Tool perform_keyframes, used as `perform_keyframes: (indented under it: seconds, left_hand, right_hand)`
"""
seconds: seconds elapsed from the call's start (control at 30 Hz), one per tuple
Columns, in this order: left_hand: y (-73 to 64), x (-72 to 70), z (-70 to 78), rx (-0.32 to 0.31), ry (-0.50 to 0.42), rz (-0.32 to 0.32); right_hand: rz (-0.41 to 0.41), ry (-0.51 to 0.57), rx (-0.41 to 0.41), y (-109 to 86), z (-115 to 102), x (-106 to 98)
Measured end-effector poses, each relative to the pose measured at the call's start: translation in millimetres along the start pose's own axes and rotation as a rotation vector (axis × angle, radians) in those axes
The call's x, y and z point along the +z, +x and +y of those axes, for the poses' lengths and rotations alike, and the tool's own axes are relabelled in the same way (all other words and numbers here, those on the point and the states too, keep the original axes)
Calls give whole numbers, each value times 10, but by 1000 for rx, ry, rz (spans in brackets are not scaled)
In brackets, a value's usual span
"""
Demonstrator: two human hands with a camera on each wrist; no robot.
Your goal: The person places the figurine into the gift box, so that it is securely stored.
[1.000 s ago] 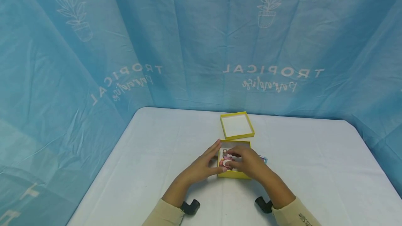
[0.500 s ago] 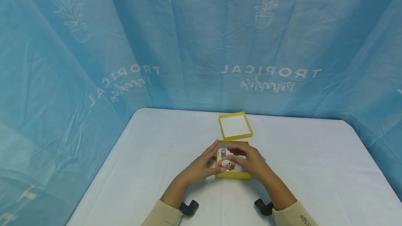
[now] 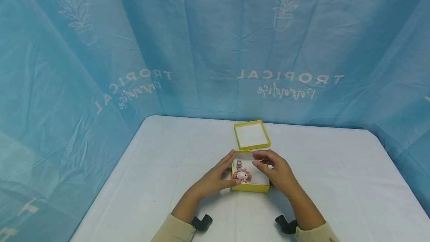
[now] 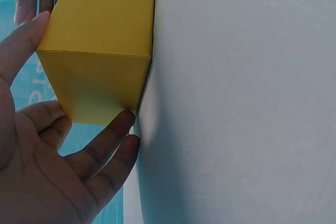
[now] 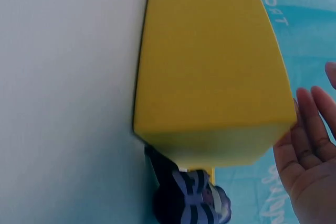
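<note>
On the table stands a yellow box with a white inside. A pink-and-white figurine lies in its left part, and a smaller figure with a brown top is just behind it. My left hand holds the box at its left side, thumb at the front rim and fingers along the left wall to the back corner. Above the box's right side hovers my right hand, thumb and fingers apart with nothing between them. In the right wrist view, a dark figurine with purple stripes is beside the box.
The shallow yellow lid lies inside-up behind the box. A white cloth covers the table, and blue printed curtains hang behind and to the left. Black angled pieces stick out at both wrists.
My right hand has drawn back to the right, away from the pink-and-white figurine, which now shows fully. The left hand stays on the box.
</note>
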State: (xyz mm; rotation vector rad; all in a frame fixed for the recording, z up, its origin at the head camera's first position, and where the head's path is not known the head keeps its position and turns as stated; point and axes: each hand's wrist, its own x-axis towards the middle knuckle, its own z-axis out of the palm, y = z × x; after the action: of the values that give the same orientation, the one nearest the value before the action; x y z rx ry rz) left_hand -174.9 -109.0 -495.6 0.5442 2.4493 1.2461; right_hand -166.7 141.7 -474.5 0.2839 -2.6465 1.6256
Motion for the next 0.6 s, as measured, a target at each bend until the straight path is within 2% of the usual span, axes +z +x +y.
perform_keyframes:
  seconds: [0.27,0.6]
  left_hand:
    - [3,5,-9,0,9,1]
    - [1,14,-31,-5,26,0]
  right_hand:
    - [65,-22,27,-32,36,-121]
    - [100,-31,60,-64,102,-212]
